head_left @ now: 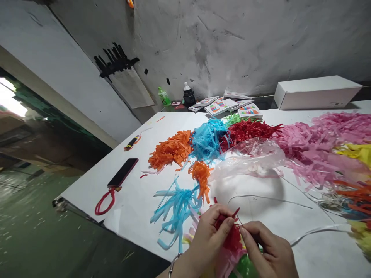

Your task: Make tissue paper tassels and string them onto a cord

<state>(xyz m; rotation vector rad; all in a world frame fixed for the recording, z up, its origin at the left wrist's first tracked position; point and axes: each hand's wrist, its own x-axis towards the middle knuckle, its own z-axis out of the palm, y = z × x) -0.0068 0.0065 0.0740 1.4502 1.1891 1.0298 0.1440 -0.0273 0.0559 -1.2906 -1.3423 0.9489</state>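
Note:
My left hand [213, 231] is closed on a red paper tassel [232, 236], its thumb and fingers pinching the strips near the top. Close beside it, my right hand [268, 247] pinches a thin string [240, 221] that runs up to the tassel's twisted tip. Pink and green pieces show below the red strips, partly hidden by the hands. A blue paper tassel [178, 210] lies spread on the white table [136, 224] left of my left hand. Just above that is a small orange tassel [200, 175].
Heaped strips, orange [172, 150], blue [209, 138], red [251, 131] and pink [310, 143], line the back. A clear plastic bag [249, 158] lies before them. A phone [123, 172] and cutter [131, 143] are at left. A white box [315, 92] stands near the wall.

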